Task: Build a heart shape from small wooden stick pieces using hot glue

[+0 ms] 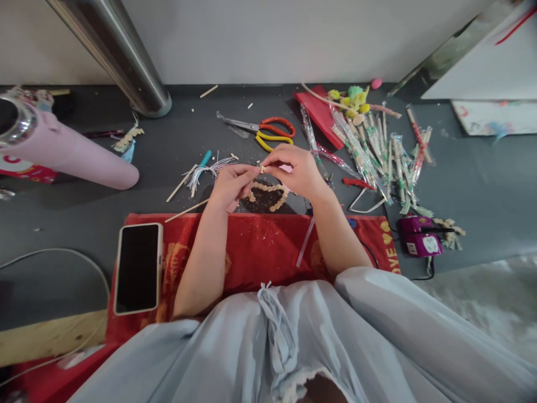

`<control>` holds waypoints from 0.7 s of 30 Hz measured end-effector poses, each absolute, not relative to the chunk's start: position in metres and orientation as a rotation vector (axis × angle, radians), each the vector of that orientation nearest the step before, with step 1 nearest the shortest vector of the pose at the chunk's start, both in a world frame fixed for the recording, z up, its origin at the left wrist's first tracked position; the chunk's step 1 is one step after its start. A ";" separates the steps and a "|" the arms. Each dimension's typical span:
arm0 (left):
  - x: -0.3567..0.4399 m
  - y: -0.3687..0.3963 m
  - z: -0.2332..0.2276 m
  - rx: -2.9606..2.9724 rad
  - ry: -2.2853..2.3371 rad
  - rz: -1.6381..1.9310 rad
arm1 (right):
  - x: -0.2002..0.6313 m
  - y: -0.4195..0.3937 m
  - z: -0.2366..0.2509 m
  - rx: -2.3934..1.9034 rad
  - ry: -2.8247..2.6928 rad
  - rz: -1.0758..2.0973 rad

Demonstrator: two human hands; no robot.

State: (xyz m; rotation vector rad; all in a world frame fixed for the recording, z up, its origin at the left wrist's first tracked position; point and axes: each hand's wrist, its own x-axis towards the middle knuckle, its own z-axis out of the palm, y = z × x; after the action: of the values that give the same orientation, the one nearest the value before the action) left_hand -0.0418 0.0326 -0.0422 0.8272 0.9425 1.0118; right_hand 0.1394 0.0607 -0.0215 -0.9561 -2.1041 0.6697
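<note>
My left hand (pixel 235 184) and my right hand (pixel 296 168) meet in the middle, fingertips pinched at the same spot. Between them is a small pale end piece (pixel 262 169), which looks like part of a beige knobbly braided cord (pixel 279 202). The rest of that cord curves over the dark table just below my fingers; whether it joins the pinched piece is partly hidden by my left hand. Beyond my right hand lie scissors (pixel 274 134) with one orange and one yellow handle. White threads (pixel 210 172) fan out left of my left hand, beside a teal stick (pixel 205 158).
A red cloth (pixel 264 252) covers the near edge, with a phone (pixel 138 268) on its left. Several wrapped sticks (pixel 369 145) are heaped at right, near a purple device (pixel 419 235). A pink bottle (pixel 79 148) and a metal post (pixel 121 56) stand at left.
</note>
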 end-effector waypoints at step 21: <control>-0.050 0.034 -0.040 0.815 1.021 1.023 | 0.129 0.057 -0.030 -0.900 -2.058 0.716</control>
State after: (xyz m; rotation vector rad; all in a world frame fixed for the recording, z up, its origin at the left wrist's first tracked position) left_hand -0.0500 0.0341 -0.0396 0.8155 1.0206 1.0227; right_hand 0.1292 0.0571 -0.0301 -0.8997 -2.0575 0.7160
